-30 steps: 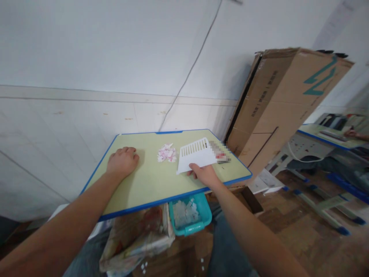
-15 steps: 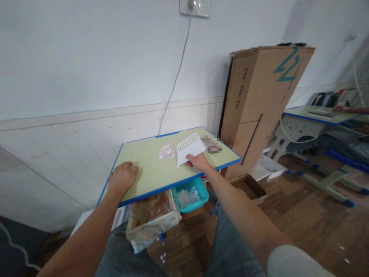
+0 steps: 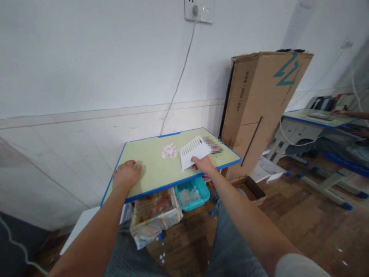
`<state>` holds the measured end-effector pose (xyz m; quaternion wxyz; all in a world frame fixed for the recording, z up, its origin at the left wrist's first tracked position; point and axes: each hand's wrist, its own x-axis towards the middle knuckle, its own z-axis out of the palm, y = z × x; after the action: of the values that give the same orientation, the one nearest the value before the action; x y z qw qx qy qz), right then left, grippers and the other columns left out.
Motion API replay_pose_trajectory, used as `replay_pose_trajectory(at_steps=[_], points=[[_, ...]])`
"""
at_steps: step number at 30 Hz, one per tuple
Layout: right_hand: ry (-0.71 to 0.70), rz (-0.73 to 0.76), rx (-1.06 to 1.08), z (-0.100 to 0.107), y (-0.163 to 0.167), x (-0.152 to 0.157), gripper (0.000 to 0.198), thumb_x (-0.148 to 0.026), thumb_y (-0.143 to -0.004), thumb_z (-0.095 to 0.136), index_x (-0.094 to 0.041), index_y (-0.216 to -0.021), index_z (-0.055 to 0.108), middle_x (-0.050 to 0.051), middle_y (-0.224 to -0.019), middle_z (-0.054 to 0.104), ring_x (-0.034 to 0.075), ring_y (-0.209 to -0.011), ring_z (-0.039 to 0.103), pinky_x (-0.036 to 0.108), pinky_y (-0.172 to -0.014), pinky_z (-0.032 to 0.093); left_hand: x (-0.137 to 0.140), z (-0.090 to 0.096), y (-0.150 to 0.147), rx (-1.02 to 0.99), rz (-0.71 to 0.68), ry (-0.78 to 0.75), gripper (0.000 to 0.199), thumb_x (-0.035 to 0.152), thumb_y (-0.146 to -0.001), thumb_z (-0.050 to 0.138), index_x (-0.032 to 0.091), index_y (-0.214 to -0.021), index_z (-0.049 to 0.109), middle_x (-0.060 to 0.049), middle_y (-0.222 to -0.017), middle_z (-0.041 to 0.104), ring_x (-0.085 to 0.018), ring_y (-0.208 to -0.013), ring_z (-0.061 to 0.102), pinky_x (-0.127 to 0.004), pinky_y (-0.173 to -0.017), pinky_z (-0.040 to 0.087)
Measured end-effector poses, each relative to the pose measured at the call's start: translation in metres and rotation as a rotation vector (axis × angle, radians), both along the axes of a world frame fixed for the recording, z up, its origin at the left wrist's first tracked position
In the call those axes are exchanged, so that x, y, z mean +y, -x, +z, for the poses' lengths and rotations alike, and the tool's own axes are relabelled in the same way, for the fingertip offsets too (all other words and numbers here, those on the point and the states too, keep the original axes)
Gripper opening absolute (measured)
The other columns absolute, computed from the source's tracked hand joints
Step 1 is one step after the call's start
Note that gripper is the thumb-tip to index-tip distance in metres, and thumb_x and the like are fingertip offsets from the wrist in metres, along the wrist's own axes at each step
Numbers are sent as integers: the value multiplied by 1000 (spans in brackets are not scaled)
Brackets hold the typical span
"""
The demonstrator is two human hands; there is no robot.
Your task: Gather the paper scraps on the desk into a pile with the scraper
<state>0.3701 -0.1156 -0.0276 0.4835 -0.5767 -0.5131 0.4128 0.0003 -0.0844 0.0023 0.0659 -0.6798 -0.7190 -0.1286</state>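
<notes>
My right hand (image 3: 202, 163) grips a white card with a row of cut-out slots (image 3: 192, 152) by its near edge, thumb on top, over the right part of the table. Resting on the left end of the pale green, blue-edged table (image 3: 154, 175) is my left hand (image 3: 126, 175), palm down with fingers lying on the surface and nothing in it. Between the hands, nearer the back edge, lies a small heap of white and pink paper pieces (image 3: 169, 151). A pixelated dark object (image 3: 213, 145) sits just right of the card; its kind cannot be made out.
Below the table's front edge are a turquoise bin (image 3: 198, 206) with white scraps and a cloth-lined box (image 3: 157, 227). A tall cardboard carton (image 3: 259, 107) leans at the right. A cable (image 3: 181, 73) hangs from the wall socket. Another person's hand (image 3: 338, 111) is at a far desk.
The view has shifted slightly, so the scene sits a little lower and to the right. The card in my right hand is tilted a bit differently. My left hand stays on the table.
</notes>
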Motion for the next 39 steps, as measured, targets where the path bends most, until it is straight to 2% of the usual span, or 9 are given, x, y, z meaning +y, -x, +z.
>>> replay_pose_trajectory(at_steps=[3,6,11,16,22,26,30,35,39], points=[[32,8,-1,-3,-5,4,25,-41,-120,87,-18,-128,82,5,-118,85,21,-92,83,37,-82,73,0,0,1,14,7,1,66,45,-116,40,12,-155,80,-28,-162,80,-44,-152,76,-54,-125,61],[56,10,5,-6,-7,9,37,-45,-120,86,-19,-145,80,11,-140,84,28,-113,85,47,-96,76,0,0,0,13,3,-1,63,44,-116,42,13,-155,81,-27,-160,82,-44,-151,77,-56,-125,61],[88,33,10,-12,-7,14,42,-44,-119,88,-21,-153,78,13,-151,81,31,-124,84,52,-104,76,0,3,-4,10,18,37,67,41,-116,41,5,-157,78,-31,-163,79,-45,-155,75,-57,-129,59],[83,44,27,-14,-9,16,43,-44,-119,87,-21,-154,78,13,-153,80,32,-126,84,54,-106,75,1,1,-4,13,27,26,67,42,-115,42,7,-158,79,-29,-163,80,-44,-155,75,-54,-130,59],[62,56,28,-13,-11,13,33,-43,-120,87,-19,-143,80,9,-135,84,25,-107,85,43,-92,76,3,0,-3,2,23,24,67,43,-114,42,6,-157,79,-30,-163,79,-45,-156,74,-54,-131,58],[16,48,47,-8,-9,9,15,-30,-117,87,-17,-112,80,-1,-94,81,15,-70,74,28,-66,65,3,1,-3,0,26,39,68,43,-114,40,6,-158,78,-30,-165,78,-45,-156,73,-56,-131,58],[-40,45,86,0,-7,3,21,-7,-97,76,-22,-83,71,-3,-58,70,18,-50,61,28,-51,54,3,1,-3,-5,22,20,67,42,-114,44,6,-157,80,-30,-164,80,-45,-154,75,-56,-130,59],[-73,47,116,6,-5,-1,17,-11,-81,74,-26,-78,68,-1,-55,71,19,-48,61,27,-49,52,2,0,-3,2,27,7,65,42,-115,45,7,-155,82,-29,-160,81,-45,-153,76,-55,-129,60],[-86,46,134,8,-4,-4,15,-13,-79,72,-26,-81,68,-1,-57,72,19,-48,61,28,-49,53,1,2,-4,14,17,31,68,42,-115,40,5,-157,79,-30,-162,80,-46,-154,75,-55,-130,59]])
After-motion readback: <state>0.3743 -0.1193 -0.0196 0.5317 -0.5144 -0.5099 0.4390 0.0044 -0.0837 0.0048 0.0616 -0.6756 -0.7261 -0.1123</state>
